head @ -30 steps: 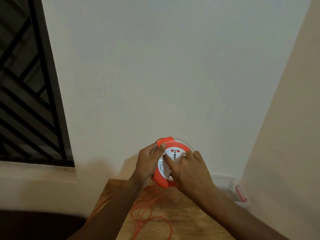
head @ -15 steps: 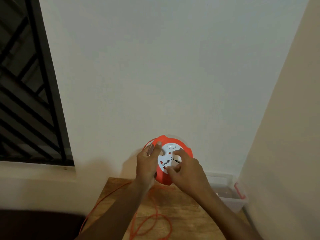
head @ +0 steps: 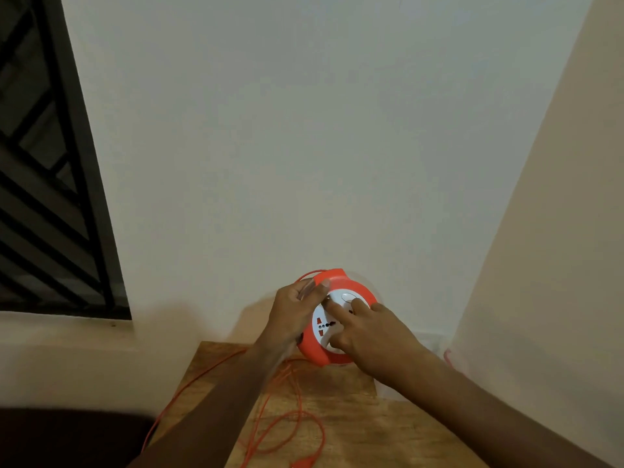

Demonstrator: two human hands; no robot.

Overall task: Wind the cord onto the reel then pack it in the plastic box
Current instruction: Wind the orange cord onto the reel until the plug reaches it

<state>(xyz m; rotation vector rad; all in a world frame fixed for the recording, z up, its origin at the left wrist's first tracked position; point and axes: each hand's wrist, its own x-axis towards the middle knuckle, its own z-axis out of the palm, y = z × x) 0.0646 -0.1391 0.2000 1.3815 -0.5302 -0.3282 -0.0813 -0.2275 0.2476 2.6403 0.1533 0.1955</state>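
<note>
Cord reel (head: 332, 354), orange w/ white socket face, is held up off the tabletop (head: 354, 430) approx at centre-bottom of view, against the wall. Left hand (head: 293, 315) grips its rim at 10 o'clock, fingers curled over the edge. Right hand (head: 368, 329) rests on the white face from 4 o'clock, index fingertip pressed into the hub, prob. to crank it; it presses, doesn't clasp. Orange cord (head: 287, 417) lies in loose loops on the tabletop at 6 o'clock, one strand running off the edge toward 8 o'clock, plug end near the bottom edge. So winding looks underway, not done: plenty of cord left out. Plastic box (head: 435, 342) sits at 3 o'clock of the reel, mostly hidden behind the right hand; packing not started.
</note>
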